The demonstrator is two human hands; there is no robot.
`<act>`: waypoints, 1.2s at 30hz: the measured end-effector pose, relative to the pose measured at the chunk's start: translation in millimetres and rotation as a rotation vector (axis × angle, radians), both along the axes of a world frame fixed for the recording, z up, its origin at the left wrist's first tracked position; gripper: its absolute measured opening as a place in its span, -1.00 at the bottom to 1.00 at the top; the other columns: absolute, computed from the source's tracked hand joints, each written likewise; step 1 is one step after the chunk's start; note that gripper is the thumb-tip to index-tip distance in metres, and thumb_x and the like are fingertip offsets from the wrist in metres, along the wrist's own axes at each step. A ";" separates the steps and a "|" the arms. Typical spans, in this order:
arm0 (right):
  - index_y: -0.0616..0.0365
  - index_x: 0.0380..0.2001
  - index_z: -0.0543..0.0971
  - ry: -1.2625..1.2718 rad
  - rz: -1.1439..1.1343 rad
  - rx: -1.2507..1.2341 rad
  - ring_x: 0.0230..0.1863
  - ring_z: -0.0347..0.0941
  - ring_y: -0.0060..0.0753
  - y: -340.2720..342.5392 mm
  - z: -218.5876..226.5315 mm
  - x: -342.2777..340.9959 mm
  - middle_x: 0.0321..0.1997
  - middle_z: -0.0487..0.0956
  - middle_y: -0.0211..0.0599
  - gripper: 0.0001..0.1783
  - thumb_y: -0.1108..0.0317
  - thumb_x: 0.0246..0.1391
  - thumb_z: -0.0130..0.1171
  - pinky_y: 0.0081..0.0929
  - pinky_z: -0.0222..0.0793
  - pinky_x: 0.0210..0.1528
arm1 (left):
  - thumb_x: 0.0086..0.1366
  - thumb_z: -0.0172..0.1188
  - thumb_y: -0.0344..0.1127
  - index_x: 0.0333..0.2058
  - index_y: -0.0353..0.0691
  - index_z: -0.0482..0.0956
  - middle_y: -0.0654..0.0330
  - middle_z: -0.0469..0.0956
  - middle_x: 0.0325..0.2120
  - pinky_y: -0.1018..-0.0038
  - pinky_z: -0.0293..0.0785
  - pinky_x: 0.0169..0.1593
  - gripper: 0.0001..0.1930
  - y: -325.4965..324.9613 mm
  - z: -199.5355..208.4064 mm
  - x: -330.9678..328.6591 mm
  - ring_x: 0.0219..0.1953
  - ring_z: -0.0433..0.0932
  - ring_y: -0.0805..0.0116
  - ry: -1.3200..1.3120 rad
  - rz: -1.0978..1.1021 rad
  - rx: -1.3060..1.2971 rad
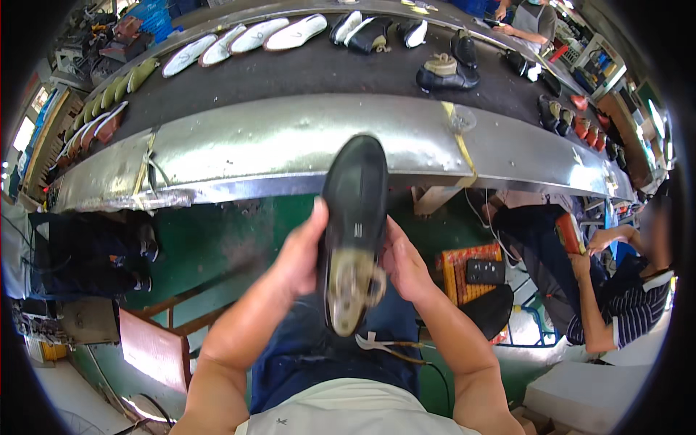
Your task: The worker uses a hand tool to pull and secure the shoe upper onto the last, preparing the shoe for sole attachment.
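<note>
Holding a black shoe [357, 192] up over the lap, the wearer has both hands on it, one to each flank. Left hand [299, 254] pinches the left side, thumb laid along the edge; right hand [407, 267] bears on the right side, near the middle. Most of the fingers are curled out of sight under or behind the shoe, so cannot tell how far they wrap.

Position: shoe in the air, between the wearer's body and the metal-fronted worktop [275, 127]. Toe overlaps the metal front in view; contact with it cannot be made out, but looks unlikely.

Step in hand, by my reading: supporting and presenting the shoe for a look at its top. Any next move calls for a steady two-sided hold, since nothing visible carries the shoe from below.

Orientation: toe points away from the wearer, toward the worktop; heel end nearest the body. Long axis runs almost straight out from the wearer, toe leaning slightly right. Top face is turned to the camera, tan lining [350, 279] showing at the heel half.

Nearby: pale-tipped tool [372, 344] by the lap, kind uncertain; white-bottomed shoes [259, 36] lined along the worktop.
</note>
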State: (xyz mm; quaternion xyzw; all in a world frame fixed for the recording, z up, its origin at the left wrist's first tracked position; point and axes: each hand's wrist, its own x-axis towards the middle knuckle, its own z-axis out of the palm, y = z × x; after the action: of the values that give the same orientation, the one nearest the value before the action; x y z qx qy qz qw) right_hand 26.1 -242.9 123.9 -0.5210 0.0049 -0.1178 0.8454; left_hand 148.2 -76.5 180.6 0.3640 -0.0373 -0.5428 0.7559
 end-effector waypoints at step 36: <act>0.29 0.17 0.41 0.090 -0.556 -1.481 0.30 0.36 0.21 -336.0 99.8 163.0 0.29 0.41 0.18 -0.50 0.35 0.20 0.23 -0.10 0.28 0.33 | 0.35 0.18 -0.07 0.17 -0.49 0.38 -0.28 0.34 0.24 0.08 0.22 0.37 -0.38 -417.0 -49.6 489.5 0.30 0.29 -0.25 -1.738 0.909 0.778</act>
State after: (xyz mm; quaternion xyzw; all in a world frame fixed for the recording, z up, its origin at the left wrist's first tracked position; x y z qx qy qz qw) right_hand 189.1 -578.9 223.7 -0.9319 0.0893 -0.2761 0.2175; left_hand 637.7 -493.5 131.1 0.8250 -0.2494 0.2644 0.4327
